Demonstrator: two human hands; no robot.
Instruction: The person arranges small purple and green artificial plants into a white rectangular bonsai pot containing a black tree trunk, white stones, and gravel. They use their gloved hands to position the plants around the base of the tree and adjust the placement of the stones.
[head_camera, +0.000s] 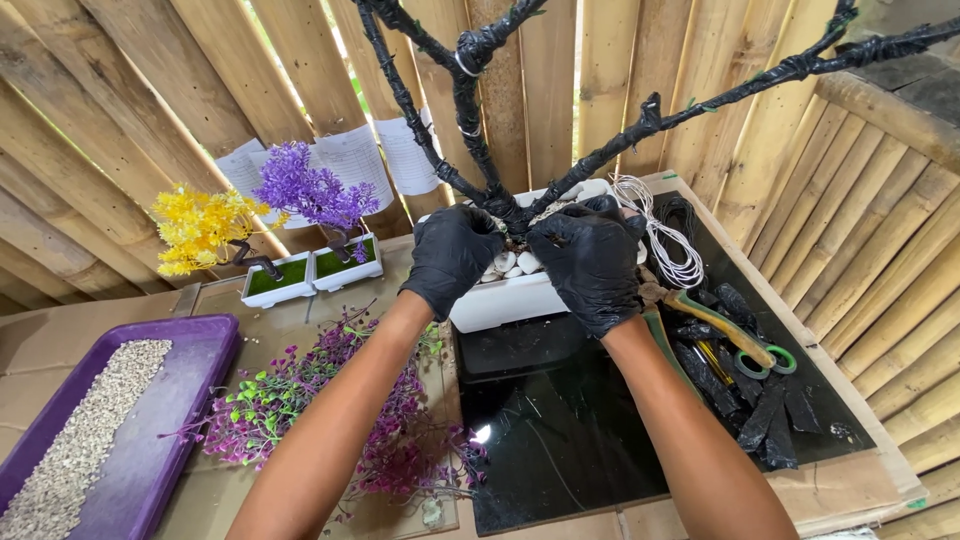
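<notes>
Black-wrapped bare tree (470, 120) in white pot (500, 300) of white pebbles (505, 263); gloved left hand (450, 250) and right hand (590, 260) curl onto them; purple gravel tray (190, 400) at 8 o'clock.

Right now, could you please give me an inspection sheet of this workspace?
Surface: table with a glossy black panel, cardboard at the left.
Job's things: white planter with white pebbles and a bare tree wrapped in black tape.
Clutter: purple tray of gravel, loose purple sprigs, two small finished trees, yellow and purple, scissors, black tape scraps.
Grippers: left hand and right hand, black-gloved, both at the trunk's base.
Cables: coil of white wire.
Surroundings: bamboo wall with paper sheets.
</notes>
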